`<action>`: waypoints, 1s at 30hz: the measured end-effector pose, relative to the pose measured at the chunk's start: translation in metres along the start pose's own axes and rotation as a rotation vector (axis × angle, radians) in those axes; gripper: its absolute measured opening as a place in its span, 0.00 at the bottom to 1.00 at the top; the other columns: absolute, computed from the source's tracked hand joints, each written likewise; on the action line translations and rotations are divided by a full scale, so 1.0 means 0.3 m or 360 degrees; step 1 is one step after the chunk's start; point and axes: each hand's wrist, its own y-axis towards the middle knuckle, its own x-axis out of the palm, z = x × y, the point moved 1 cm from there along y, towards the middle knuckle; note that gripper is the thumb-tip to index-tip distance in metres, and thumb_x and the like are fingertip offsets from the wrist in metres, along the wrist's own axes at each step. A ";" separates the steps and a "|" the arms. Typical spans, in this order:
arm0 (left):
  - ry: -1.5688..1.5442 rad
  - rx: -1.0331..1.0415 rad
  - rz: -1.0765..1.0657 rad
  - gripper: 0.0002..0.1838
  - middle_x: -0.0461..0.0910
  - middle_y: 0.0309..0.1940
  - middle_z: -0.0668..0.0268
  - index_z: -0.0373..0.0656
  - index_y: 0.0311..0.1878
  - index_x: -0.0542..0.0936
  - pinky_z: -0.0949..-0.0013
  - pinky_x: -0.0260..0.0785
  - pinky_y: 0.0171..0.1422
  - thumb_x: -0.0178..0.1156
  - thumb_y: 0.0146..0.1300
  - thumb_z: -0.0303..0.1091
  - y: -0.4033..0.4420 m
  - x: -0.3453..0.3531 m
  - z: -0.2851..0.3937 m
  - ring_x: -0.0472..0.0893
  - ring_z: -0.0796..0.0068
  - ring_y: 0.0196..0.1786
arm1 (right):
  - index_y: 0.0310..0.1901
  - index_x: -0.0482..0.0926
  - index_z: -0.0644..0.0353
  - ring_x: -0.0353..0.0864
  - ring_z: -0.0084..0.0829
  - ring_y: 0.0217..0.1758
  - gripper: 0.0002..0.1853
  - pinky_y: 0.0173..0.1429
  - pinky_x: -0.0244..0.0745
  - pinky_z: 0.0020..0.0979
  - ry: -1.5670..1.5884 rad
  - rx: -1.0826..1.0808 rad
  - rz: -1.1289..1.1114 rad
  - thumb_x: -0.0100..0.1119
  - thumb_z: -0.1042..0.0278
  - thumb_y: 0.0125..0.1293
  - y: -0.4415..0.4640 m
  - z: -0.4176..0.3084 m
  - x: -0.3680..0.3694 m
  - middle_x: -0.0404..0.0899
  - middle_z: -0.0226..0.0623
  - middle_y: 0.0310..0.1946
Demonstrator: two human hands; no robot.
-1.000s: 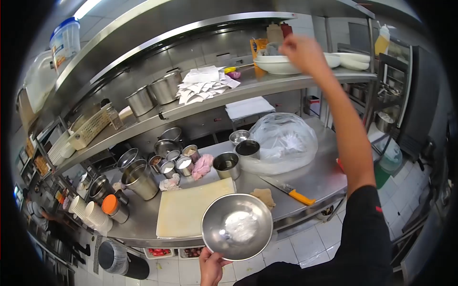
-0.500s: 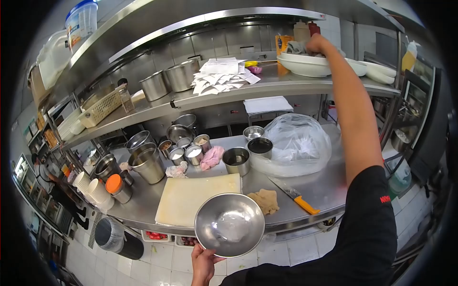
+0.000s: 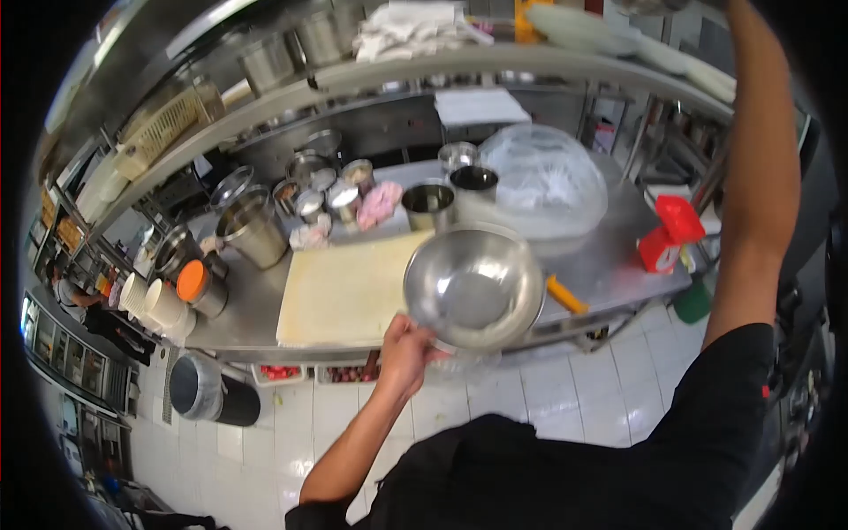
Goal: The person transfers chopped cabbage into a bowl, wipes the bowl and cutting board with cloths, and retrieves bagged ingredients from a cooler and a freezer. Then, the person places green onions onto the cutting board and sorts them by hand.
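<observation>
My left hand [image 3: 406, 355] is closed on the lower left rim of a steel bowl [image 3: 473, 287], which is tilted towards the camera over the counter's front edge. The bowl's inside shows no distinct contents. My right forearm [image 3: 764, 150] stretches up along the right side; the hand is cut off at the top edge and its fingers cannot be seen. A blurred grey thing [image 3: 652, 4] shows at the top edge near it. Left of the bowl lies a pale yellow board [image 3: 349, 291]. An orange knife handle [image 3: 566, 295] sticks out to the bowl's right.
Steel pots [image 3: 252, 228], small tins and pink cloths [image 3: 381, 205] stand behind the board. A big clear plastic bag [image 3: 548, 190] and a red scale [image 3: 662, 247] are on the right. A shelf [image 3: 495, 60] crosses above. A person [image 3: 75, 296] is at far left.
The view has tipped downward, and the shelf sits higher in it. The bowl has moved right and up with my left hand. My right hand has left the white dishes and gone upward.
</observation>
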 end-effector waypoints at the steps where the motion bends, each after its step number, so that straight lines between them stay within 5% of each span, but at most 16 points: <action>1: -0.0011 -0.0029 -0.0023 0.08 0.76 0.41 0.56 0.41 0.37 0.66 0.61 0.85 0.37 0.52 0.59 0.18 -0.014 0.022 0.024 0.82 0.62 0.38 | 0.47 0.80 0.64 0.79 0.29 0.36 0.15 0.40 0.77 0.33 0.0242 0.0457 0.0069 0.57 0.61 0.68 -0.151 -0.081 0.050 0.81 0.36 0.37; 6: -0.0202 -0.0022 -0.0199 0.10 0.75 0.36 0.54 0.40 0.34 0.63 0.65 0.85 0.29 0.52 0.57 0.16 -0.041 0.019 0.040 0.84 0.62 0.31 | 0.49 0.78 0.65 0.78 0.30 0.47 0.19 0.52 0.74 0.35 -0.0073 0.0557 0.0130 0.59 0.57 0.64 -0.596 0.110 0.102 0.79 0.40 0.45; 7: -0.0209 -0.0023 -0.0212 0.10 0.76 0.36 0.54 0.40 0.34 0.63 0.65 0.85 0.29 0.51 0.57 0.15 -0.055 -0.003 0.035 0.84 0.62 0.31 | 0.37 0.77 0.64 0.73 0.26 0.34 0.17 0.41 0.71 0.34 -0.0478 0.0424 -0.0146 0.62 0.56 0.57 -0.735 0.042 0.228 0.73 0.33 0.26; 8: -0.0217 -0.0017 -0.0218 0.10 0.76 0.36 0.53 0.40 0.34 0.62 0.66 0.85 0.28 0.51 0.57 0.15 -0.068 -0.029 0.030 0.84 0.62 0.30 | 0.36 0.76 0.65 0.69 0.27 0.33 0.15 0.39 0.68 0.33 -0.0737 0.0459 -0.0327 0.64 0.61 0.54 -0.863 0.099 0.274 0.71 0.35 0.27; 10: -0.0080 0.0039 -0.0207 0.10 0.77 0.34 0.55 0.40 0.34 0.63 0.67 0.84 0.26 0.52 0.57 0.16 -0.084 -0.095 -0.011 0.84 0.65 0.29 | 0.49 0.77 0.64 0.77 0.36 0.42 0.21 0.50 0.71 0.36 -0.0792 0.0567 -0.0581 0.64 0.66 0.54 -1.184 0.149 0.374 0.77 0.45 0.37; 12: 0.0105 0.0090 -0.0127 0.09 0.77 0.34 0.57 0.38 0.36 0.65 0.68 0.83 0.26 0.53 0.58 0.17 -0.110 -0.154 -0.035 0.83 0.67 0.28 | 0.65 0.67 0.60 0.70 0.52 0.62 0.35 0.66 0.65 0.41 -0.1105 0.0346 -0.0899 0.67 0.57 0.57 -1.372 0.046 0.466 0.68 0.59 0.58; 14: 0.0131 0.0129 -0.0185 0.11 0.78 0.34 0.58 0.38 0.43 0.71 0.70 0.78 0.22 0.55 0.57 0.19 -0.185 -0.218 -0.056 0.82 0.70 0.28 | 0.70 0.61 0.59 0.62 0.57 0.68 0.39 0.70 0.59 0.43 -0.1076 0.0647 -0.1094 0.67 0.56 0.60 -1.580 -0.033 0.560 0.58 0.64 0.65; 17: 0.0731 0.0409 -0.0173 0.11 0.79 0.33 0.56 0.38 0.44 0.74 0.68 0.74 0.21 0.57 0.56 0.21 -0.254 -0.317 -0.182 0.82 0.69 0.27 | 0.69 0.62 0.58 0.63 0.57 0.68 0.36 0.70 0.60 0.41 -0.0635 0.1101 -0.0472 0.65 0.56 0.62 -1.924 0.042 0.679 0.62 0.65 0.64; 19: 0.0713 0.0655 -0.0151 0.10 0.79 0.29 0.56 0.39 0.41 0.76 0.67 0.72 0.26 0.58 0.54 0.22 -0.246 -0.393 -0.247 0.82 0.69 0.26 | 0.67 0.65 0.58 0.66 0.54 0.67 0.34 0.70 0.60 0.40 -0.0104 0.1438 -0.0478 0.66 0.58 0.61 -2.044 -0.026 0.748 0.66 0.61 0.61; 20: 0.0700 0.0491 -0.0202 0.14 0.79 0.29 0.60 0.38 0.45 0.77 0.69 0.74 0.23 0.57 0.54 0.20 -0.243 -0.445 -0.206 0.81 0.72 0.25 | 0.67 0.67 0.57 0.68 0.53 0.66 0.34 0.70 0.61 0.39 0.0136 0.1607 -0.0417 0.66 0.59 0.60 -2.090 -0.075 0.763 0.69 0.59 0.60; 22: 0.0676 0.0373 -0.0249 0.14 0.79 0.27 0.64 0.38 0.45 0.77 0.70 0.73 0.21 0.56 0.54 0.18 -0.251 -0.536 -0.137 0.80 0.76 0.23 | 0.64 0.71 0.58 0.70 0.51 0.65 0.31 0.70 0.62 0.39 0.0306 0.1607 -0.1024 0.66 0.61 0.59 -2.012 -0.188 0.770 0.73 0.53 0.58; 23: 0.0659 0.0442 -0.0231 0.11 0.79 0.25 0.64 0.39 0.41 0.77 0.69 0.71 0.22 0.55 0.55 0.18 -0.250 -0.568 -0.108 0.79 0.77 0.23 | 0.62 0.73 0.59 0.72 0.50 0.64 0.29 0.70 0.63 0.40 0.0409 0.1595 -0.1308 0.66 0.62 0.58 -1.976 -0.215 0.762 0.75 0.51 0.57; 26: 0.0686 0.0206 -0.0243 0.11 0.78 0.26 0.67 0.38 0.41 0.77 0.73 0.71 0.18 0.53 0.55 0.16 -0.278 -0.610 -0.023 0.77 0.80 0.23 | 0.56 0.79 0.59 0.75 0.48 0.62 0.25 0.66 0.69 0.41 -0.0360 0.0816 -0.2117 0.66 0.63 0.55 -1.978 -0.221 0.704 0.78 0.45 0.56; 27: 0.0752 0.0205 -0.0205 0.11 0.77 0.26 0.67 0.37 0.41 0.76 0.73 0.72 0.19 0.52 0.55 0.16 -0.291 -0.626 -0.017 0.77 0.80 0.23 | 0.50 0.82 0.59 0.77 0.49 0.58 0.21 0.58 0.76 0.41 -0.0437 0.0550 -0.2296 0.66 0.64 0.52 -1.951 -0.206 0.683 0.79 0.45 0.52; 30: 0.0677 0.0136 -0.0135 0.09 0.76 0.26 0.64 0.34 0.39 0.74 0.71 0.75 0.19 0.52 0.55 0.17 -0.305 -0.637 -0.005 0.80 0.75 0.23 | 0.45 0.83 0.53 0.78 0.47 0.53 0.19 0.55 0.76 0.41 -0.1212 0.0227 -0.2470 0.67 0.68 0.47 -1.867 -0.168 0.667 0.78 0.40 0.44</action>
